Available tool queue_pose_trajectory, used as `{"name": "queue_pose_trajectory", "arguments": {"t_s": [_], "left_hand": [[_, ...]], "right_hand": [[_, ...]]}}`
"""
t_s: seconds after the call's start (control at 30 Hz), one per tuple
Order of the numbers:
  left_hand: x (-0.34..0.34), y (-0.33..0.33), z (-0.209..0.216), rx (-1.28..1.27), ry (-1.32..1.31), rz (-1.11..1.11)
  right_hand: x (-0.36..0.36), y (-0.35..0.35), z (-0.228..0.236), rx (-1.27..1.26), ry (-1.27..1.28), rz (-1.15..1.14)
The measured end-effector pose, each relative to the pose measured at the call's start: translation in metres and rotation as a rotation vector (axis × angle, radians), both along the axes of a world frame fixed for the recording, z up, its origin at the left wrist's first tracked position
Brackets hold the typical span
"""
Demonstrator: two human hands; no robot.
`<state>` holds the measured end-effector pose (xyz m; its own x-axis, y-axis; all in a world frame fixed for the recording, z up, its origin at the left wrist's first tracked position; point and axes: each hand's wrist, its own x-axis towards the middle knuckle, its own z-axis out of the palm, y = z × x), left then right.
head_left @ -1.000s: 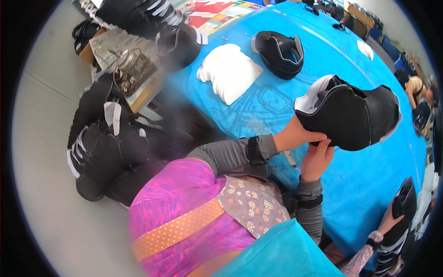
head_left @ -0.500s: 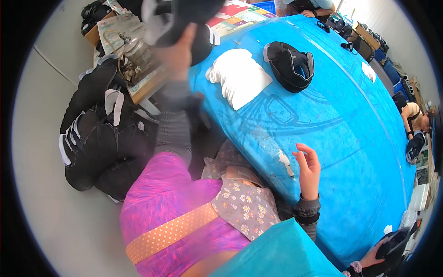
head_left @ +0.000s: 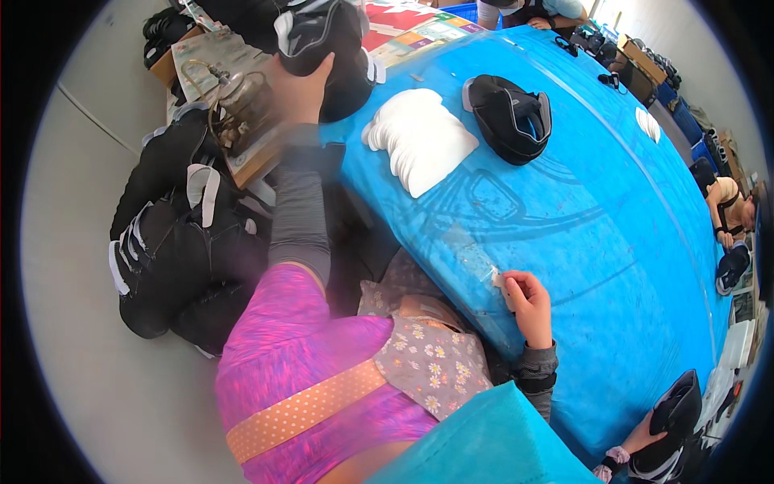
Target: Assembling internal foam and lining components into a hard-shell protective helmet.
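Observation:
At the upper left, my left hand (head_left: 300, 90) grips a black shoe upper (head_left: 343, 73) with grey lining, holding it beside the table's far left corner. Low on the blue table, near its edge, my right hand (head_left: 532, 310) has its thumb and fingertips drawn together. Those fingertips are beside a small white patch (head_left: 497, 278) on the tabletop; whatever is between them is too small to make out. A fanned pile of white curved pieces (head_left: 421, 143) lies on the table. To its right stands another black shoe upper (head_left: 509, 121), its opening facing up.
Blue sheeting covers the long table (head_left: 597, 266). Left of me is a heap of black shoe uppers (head_left: 185, 242) with pale tabs. A glass jar with a metal fitting (head_left: 242, 93) stands by a board. A co-worker's hand (head_left: 641, 440) holds a black shoe upper at lower right.
My left hand has come slightly down and left with the shoe upper, which now shows its inside. My right hand has moved down and left to the white patch, and its fingers have closed.

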<state>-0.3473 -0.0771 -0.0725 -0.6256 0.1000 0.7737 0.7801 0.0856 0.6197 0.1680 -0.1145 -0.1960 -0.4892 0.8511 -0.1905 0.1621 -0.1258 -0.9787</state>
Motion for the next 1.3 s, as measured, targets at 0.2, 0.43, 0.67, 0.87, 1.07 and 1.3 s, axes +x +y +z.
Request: {"name": "queue_pose_trajectory", "arguments": {"t_s": [0.2, 0.43, 0.67, 0.87, 1.07, 1.3], "left_hand": [[-0.028, 0.004, -0.031, 0.046, -0.117, 0.043], [-0.051, 0.005, -0.009, -0.115, 0.014, 0.033], [-0.131, 0.037, 0.076, -0.857, -0.044, -0.191], [-0.145, 0.107, 0.050, -1.385, -0.047, -0.264], [-0.150, 0.130, 0.057, -1.623, -0.231, -0.331], [-0.131, 0.117, 0.029, -1.635, 0.200, -0.013]], "right_hand": [[-0.002, -0.006, 0.000, 0.091, -0.044, 0.000], [-0.007, -0.010, 0.007, 0.188, -0.056, 0.024], [-0.011, -0.011, 0.015, 0.226, -0.068, 0.008], [-0.016, -0.009, 0.019, 0.232, -0.086, 0.003], [-0.015, -0.010, 0.021, 0.238, -0.086, 0.005], [-0.014, -0.010, 0.023, 0.274, -0.100, 0.025]]}}
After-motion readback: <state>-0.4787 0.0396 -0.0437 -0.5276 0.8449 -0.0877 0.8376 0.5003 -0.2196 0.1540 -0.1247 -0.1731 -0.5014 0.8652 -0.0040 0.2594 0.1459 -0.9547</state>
